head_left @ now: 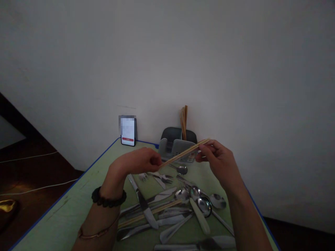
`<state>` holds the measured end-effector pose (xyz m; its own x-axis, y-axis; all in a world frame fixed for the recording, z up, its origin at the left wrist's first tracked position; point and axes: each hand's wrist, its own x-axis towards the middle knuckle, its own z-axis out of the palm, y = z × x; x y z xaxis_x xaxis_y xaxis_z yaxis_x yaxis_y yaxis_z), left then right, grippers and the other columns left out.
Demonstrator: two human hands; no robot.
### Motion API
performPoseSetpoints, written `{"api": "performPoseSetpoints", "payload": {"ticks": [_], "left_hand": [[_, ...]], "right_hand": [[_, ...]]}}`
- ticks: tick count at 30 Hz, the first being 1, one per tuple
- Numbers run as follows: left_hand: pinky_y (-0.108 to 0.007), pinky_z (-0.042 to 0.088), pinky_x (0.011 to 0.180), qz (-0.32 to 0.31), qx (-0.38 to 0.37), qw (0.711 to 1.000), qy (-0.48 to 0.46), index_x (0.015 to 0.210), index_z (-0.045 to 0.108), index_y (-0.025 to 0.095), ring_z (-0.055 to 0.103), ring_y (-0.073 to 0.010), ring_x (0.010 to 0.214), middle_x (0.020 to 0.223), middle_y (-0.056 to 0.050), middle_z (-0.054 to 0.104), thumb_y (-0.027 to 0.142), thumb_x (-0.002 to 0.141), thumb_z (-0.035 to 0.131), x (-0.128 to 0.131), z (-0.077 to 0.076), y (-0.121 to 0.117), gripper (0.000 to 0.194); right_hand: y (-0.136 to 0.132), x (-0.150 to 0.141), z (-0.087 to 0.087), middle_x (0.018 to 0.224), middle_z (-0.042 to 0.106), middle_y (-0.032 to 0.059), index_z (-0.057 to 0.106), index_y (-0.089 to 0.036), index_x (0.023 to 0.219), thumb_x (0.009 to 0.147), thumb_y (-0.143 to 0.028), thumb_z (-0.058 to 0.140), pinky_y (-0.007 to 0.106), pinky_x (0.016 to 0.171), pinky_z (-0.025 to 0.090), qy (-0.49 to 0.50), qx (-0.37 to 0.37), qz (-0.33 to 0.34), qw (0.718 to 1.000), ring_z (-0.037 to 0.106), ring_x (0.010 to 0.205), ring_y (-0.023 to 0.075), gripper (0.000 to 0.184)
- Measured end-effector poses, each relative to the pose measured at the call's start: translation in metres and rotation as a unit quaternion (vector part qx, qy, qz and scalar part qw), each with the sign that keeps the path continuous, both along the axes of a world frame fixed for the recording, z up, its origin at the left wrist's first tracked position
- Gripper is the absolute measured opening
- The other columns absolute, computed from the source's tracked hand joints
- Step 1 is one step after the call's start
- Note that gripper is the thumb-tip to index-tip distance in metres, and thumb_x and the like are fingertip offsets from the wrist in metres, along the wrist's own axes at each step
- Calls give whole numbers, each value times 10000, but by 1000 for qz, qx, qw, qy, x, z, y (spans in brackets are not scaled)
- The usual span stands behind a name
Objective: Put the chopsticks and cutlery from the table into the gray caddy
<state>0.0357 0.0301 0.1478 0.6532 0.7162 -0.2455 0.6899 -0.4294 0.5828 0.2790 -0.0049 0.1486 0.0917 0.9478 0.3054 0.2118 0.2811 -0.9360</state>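
Note:
A pair of light wooden chopsticks point(183, 153) slants upward to the right between my hands, above the table. My left hand point(140, 161) is closed round their lower end. At the upper end, my right hand point(218, 158) pinches them between thumb and fingers. Behind them stands a grey cutlery holder point(163, 144), its front partly covered by the chopsticks and hands. Several brown chopsticks point(184, 122) stand upright in its right compartment. Below my hands lie loose spoons point(203, 205), forks point(165, 178), table knives point(143, 202) and more pale chopsticks point(151, 213).
A phone point(128, 131) with a lit screen leans against the wall point(167, 62) at the table's back left. The green table point(75, 205) has a blue edge. White cables point(39, 191) run across the dark floor at left.

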Motion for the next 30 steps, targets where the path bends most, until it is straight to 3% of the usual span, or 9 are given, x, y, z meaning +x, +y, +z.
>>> {"api": "performPoseSetpoints", "payload": {"ticks": [8, 12, 16, 21, 25, 30], "left_hand": [[-206, 394, 566, 21, -45, 999, -5, 799, 639, 150, 558, -127, 649, 711, 4, 642, 263, 735, 602, 0, -1, 1, 136], [-219, 402, 577, 26, -13, 999, -23, 833, 647, 158, 574, -137, 671, 737, -1, 649, 314, 772, 607, 4, 0, 0, 172], [-258, 441, 656, 71, 106, 986, -103, 903, 631, 164, 584, -150, 730, 821, -20, 650, 366, 855, 535, 10, 2, 2, 228], [-332, 470, 840, 141, 308, 920, -194, 1007, 591, 167, 572, -177, 893, 998, -54, 577, 254, 850, 546, 21, -8, 11, 185], [-408, 396, 1021, 140, 359, 903, -193, 1176, 539, 175, 486, -228, 1141, 1185, -96, 518, 216, 845, 548, 35, -22, 16, 334], [-456, 361, 1056, 96, 329, 932, -119, 1336, 439, 201, 420, -252, 1244, 1332, -110, 477, 229, 850, 551, 47, -37, 19, 500]], "right_hand": [[0, -4, 0, 619, 650, -10, 606, -179, 760, 724, -480, 687, 262, 524, 544, 18, -13, 15, 1000, 608, 511, 121, 314], [-4, -2, 5, 616, 637, -16, 618, -182, 766, 728, -465, 697, 270, 537, 563, 30, -3, 15, 999, 618, 532, 124, 296], [-6, 7, 12, 682, 601, -48, 564, -203, 788, 762, -420, 683, 261, 545, 574, 99, 100, -107, 984, 624, 537, 102, 248], [-4, 18, 18, 767, 575, -85, 468, -234, 843, 800, -408, 641, 289, 570, 592, 179, 269, -244, 914, 632, 543, 83, 249], [-5, 15, 18, 831, 571, -68, 475, -231, 890, 844, -376, 605, 289, 582, 591, 119, 335, -263, 897, 638, 575, 82, 200], [12, 8, 18, 778, 612, -29, 557, -194, 897, 858, -370, 585, 263, 555, 559, -66, 290, -228, 927, 645, 595, 111, 183]]}}
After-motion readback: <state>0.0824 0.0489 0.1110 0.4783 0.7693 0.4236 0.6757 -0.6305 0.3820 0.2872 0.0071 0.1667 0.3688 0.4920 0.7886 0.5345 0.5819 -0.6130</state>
